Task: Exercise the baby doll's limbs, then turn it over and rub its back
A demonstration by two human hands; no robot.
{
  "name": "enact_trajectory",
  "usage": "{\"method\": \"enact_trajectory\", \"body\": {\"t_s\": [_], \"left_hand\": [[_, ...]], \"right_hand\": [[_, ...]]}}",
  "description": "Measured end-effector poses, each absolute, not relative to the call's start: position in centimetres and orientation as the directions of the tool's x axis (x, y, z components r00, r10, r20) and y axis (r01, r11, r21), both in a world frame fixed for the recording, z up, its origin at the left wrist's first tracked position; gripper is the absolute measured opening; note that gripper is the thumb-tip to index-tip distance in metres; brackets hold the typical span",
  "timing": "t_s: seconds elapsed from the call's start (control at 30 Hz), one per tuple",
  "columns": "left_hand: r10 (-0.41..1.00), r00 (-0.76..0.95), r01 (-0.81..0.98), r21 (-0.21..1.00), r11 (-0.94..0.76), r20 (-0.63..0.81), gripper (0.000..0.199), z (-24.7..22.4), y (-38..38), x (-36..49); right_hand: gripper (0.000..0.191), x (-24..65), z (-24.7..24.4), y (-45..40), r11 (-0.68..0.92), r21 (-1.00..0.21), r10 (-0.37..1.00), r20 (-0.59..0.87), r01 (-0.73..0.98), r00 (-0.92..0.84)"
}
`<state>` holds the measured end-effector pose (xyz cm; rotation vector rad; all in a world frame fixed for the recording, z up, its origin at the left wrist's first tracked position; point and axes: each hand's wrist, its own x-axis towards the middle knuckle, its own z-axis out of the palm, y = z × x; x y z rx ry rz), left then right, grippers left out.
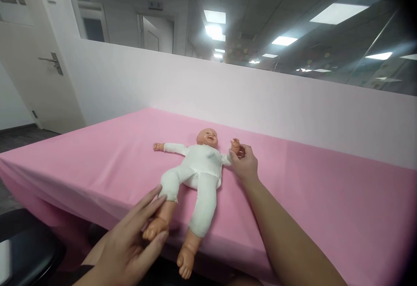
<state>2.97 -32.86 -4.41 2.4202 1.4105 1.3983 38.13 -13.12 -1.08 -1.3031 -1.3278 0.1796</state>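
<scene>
Two limbs of the doll (202,161) on the pink cloth (130,147) are seemingly being positioned, right hand (246,164) pinching its wrist, left hand (125,240) spread wide around its foot (158,227); shifting either calls for gentle support.

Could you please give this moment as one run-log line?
left hand: at lower leg of white fabric-bodied baby doll, grip unclear | right hand: holding doll's arm | doll: face up on pink cloth-covered table
</scene>
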Motion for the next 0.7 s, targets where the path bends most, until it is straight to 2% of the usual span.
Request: {"method": "enact_trajectory", "body": {"t_s": [0.07, 0.17, 0.3, 0.47, 0.6, 0.7], "left_hand": [[0.689, 0.148, 0.666, 0.444, -0.599, 0.709, 0.071, -2.7, -31.5, 3.5], [0.731, 0.148, 0.677, 0.471, -0.566, 0.666, 0.057, -0.2, -29.1, 4.9], [0.804, 0.147, 0.64, 0.564, -0.522, 0.576, 0.055, 2.2, -25.5, 6.9], [0.931, 0.162, 0.349, 0.864, -0.364, 0.327, 0.06, 3.2, -20.3, 7.9], [0.953, 0.215, 0.267, 0.925, -0.27, 0.216, 0.067, 3.2, -17.6, 8.8], [0.955, 0.207, 0.289, 0.92, -0.266, 0.211, 0.066, 2.9, -17.0, 9.5]], "right_hand": [[0.036, 36.7, -1.1, -13.3, 0.414, -0.676, 0.723, 0.651, 0.61, 0.23], [0.035, 34.9, -1.0, -13.7, 0.469, -0.523, 0.706, 0.706, 0.712, 0.053], [0.032, 33.8, -1.2, -14.0, 0.528, -0.373, 0.702, 0.697, 0.763, -0.145], [0.036, 33.9, -1.9, -13.4, 0.518, -0.342, 0.712, 0.68, 0.784, -0.174], [0.036, 33.8, -2.0, -13.3, 0.544, -0.237, 0.694, 0.666, 0.805, -0.272], [0.037, 33.5, -1.9, -13.4, 0.527, -0.193, 0.693, 0.662, 0.828, -0.287]]}}
